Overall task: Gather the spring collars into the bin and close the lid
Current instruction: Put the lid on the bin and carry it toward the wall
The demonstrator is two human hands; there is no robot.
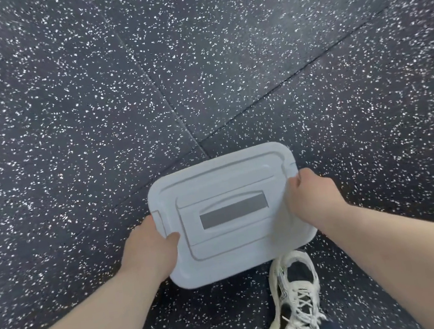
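Observation:
A pale grey rectangular lid (221, 180) with a darker grey strip in its recessed handle covers the bin, whose body is hidden beneath it. My left hand (149, 243) grips the lid's left edge, thumb on top. My right hand (312, 195) clasps the right edge, fingers curled over the rim. No spring collars show anywhere in view. The image is slightly blurred.
Dark rubber floor tiles (142, 77) with white speckles fill the view, their seams meeting just beyond the bin. My white laced shoe (295, 292) stands on the floor directly below the bin, close to its near right corner.

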